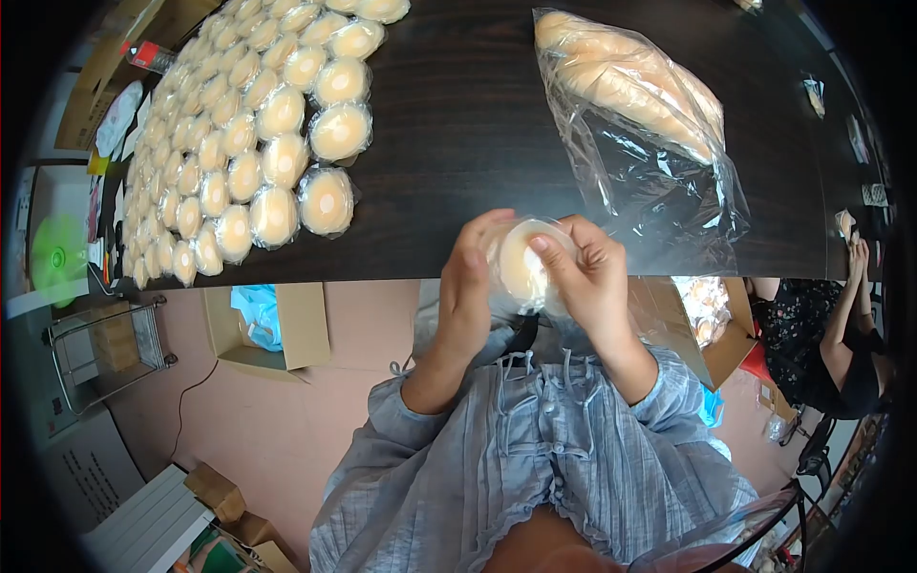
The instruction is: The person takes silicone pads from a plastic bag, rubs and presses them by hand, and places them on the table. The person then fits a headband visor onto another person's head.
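Blue garment (458,449) | left hand (600,277) pinches disc (519,265) | right hand (466,296) half-open alongside | many wrapped discs (284,160) laid out; bagged stack (635,81) apparently left

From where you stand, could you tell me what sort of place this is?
Probably a small packing workshop: rows of wrapped discs, a clear plastic bag of more, and an open cardboard box.

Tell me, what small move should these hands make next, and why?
Probably tuck the clear film round the pale disc: film shows past its edge, the right hand has its thumb on it, and the tabletop discs sit wrapped.
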